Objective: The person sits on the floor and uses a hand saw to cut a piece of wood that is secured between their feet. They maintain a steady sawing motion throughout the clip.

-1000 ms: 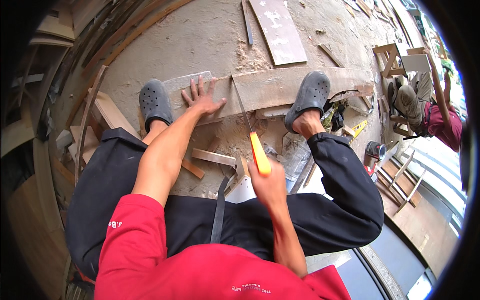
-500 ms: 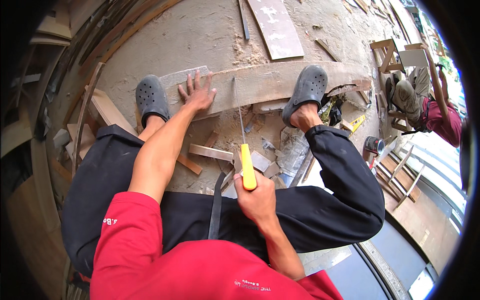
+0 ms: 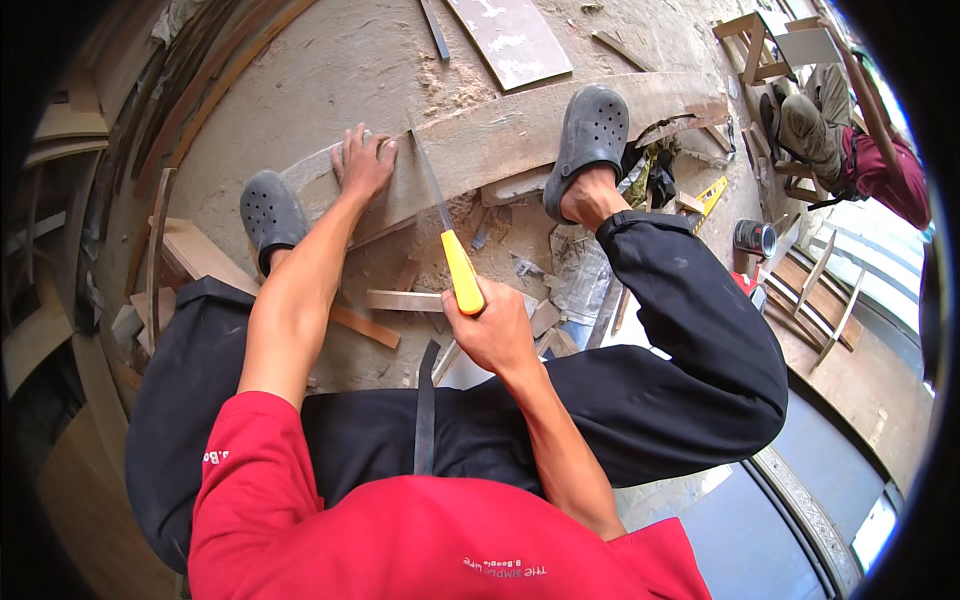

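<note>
A long, rough wooden plank (image 3: 490,140) lies across the ground ahead of me. My left hand (image 3: 363,165) is spread on its left part, palm down, just left of a saw blade (image 3: 430,180). The blade crosses the plank at a slant, its far end reaching past the far edge. Closed around the yellow saw handle (image 3: 461,272) is my right hand (image 3: 490,325), on the near side of the plank. My right foot, in a grey clog (image 3: 593,130), rests on the plank; the left clog (image 3: 270,212) is by its left end.
Wood offcuts (image 3: 405,300) and crumpled plastic lie between my legs. A flat board (image 3: 510,45) lies beyond the plank. To the right are a yellow square (image 3: 711,195), a paint can (image 3: 755,237) and a seated person (image 3: 835,130) beside a wooden frame. Timber pieces (image 3: 195,250) stand at left.
My right hand has pushed the saw forward, so its blade reaches beyond the plank's far edge. The saw leans more to the left. My left hand stays on the plank; the whole view has shifted.
</note>
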The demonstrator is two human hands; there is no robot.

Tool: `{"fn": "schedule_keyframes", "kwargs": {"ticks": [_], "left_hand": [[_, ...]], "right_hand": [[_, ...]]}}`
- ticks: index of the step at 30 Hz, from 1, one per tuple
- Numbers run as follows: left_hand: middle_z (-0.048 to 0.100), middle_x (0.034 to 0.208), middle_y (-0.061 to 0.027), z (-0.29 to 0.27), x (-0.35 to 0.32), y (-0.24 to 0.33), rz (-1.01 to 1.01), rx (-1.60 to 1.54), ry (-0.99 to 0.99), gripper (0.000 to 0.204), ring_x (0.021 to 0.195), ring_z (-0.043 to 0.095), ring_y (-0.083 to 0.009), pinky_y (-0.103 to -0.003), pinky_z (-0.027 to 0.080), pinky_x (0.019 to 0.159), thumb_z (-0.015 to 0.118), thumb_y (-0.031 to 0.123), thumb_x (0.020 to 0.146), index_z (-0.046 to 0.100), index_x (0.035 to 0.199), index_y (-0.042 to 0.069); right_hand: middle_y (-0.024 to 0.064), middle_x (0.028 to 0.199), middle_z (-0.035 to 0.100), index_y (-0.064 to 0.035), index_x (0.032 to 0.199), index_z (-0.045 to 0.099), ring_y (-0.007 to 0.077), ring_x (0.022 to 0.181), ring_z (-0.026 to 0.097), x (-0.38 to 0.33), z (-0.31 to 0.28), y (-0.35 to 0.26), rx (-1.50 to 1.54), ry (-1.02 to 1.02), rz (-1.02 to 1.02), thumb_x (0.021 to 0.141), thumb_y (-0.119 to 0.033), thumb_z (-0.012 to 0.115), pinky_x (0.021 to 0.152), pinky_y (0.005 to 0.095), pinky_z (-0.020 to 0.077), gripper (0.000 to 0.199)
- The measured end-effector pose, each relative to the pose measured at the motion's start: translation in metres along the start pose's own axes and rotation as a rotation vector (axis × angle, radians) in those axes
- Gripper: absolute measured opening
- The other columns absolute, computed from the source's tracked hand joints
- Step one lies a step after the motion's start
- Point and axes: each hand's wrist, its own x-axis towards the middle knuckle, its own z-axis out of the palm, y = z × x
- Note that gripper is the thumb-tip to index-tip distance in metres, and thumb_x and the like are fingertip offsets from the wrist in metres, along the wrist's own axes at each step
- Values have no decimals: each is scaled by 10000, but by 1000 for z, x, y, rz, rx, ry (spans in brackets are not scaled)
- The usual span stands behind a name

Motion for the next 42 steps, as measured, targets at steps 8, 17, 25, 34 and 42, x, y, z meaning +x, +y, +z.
{"fn": "schedule_keyframes", "kwargs": {"ticks": [8, 17, 25, 34, 42], "left_hand": [[263, 1593, -141, -18, -1, 28, -95, 52, -70, 451, 1510, 88, -323, -633, -80, 1147, 498, 515, 929, 637, 1258, 240], [215, 1608, -138, -12, 6, 24, -143, 19, -123, 549, 1512, 41, -320, -627, -94, 1144, 459, 578, 946, 615, 1305, 193], [209, 1609, -130, -17, 5, 33, -148, 22, -165, 580, 1510, 36, -320, -639, -93, 1141, 447, 591, 947, 595, 1334, 187], [213, 1615, -98, -13, 3, 26, -99, 99, -128, 552, 1515, 23, -319, -661, -71, 1136, 421, 588, 963, 563, 1350, 222], [142, 1641, -75, -12, 1, 30, -85, 137, -199, 641, 1519, -19, -317, -667, -71, 1137, 388, 581, 979, 399, 1479, 180]], "right_hand": [[185, 841, 690, -17, 1122, 580, 338, 754, 699, -9, -5, 8, 108, 311, 3, 875, -158, 682, 691, 393, 528, 302], [204, 796, 678, -21, 1071, 577, 362, 695, 691, -9, -2, -11, -44, 263, -37, 881, -170, 701, 605, 408, 524, 272], [193, 725, 662, -26, 1029, 575, 386, 685, 681, -11, -7, -22, -88, 253, -64, 890, -184, 700, 585, 425, 518, 245], [206, 786, 672, -23, 1058, 590, 378, 736, 691, 16, 0, -17, -83, 205, -13, 902, -192, 688, 642, 417, 522, 250], [191, 775, 676, -28, 1079, 601, 333, 685, 699, 20, 13, 6, -89, 265, -89, 902, -176, 697, 600, 376, 524, 250]]}}
